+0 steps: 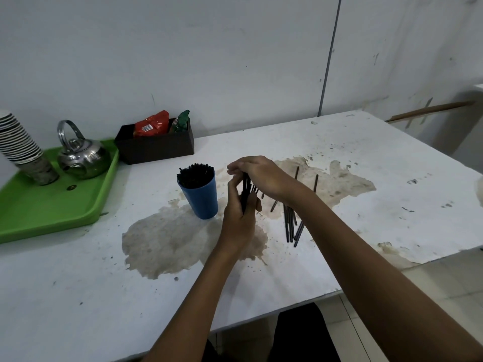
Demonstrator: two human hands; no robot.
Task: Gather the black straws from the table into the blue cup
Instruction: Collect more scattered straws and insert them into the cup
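The blue cup point(202, 198) stands upright on the stained white table point(366, 158), full of black straws that stick out of its rim. Just to its right, my left hand point(239, 218) grips a bundle of black straws point(246, 188) held upright. My right hand point(257, 173) curls over the top of that bundle, fingers on the straw ends. Several loose black straws point(291, 226) lie on the table under my right forearm, and two more point(315, 182) lie further back on the brown stain.
A green tray point(52, 212) at the left carries a steel kettle point(81, 155) and a stack of paper cups point(23, 147). A black box point(156, 147) with snack packets stands behind the blue cup. The table's front edge runs diagonally at the lower right.
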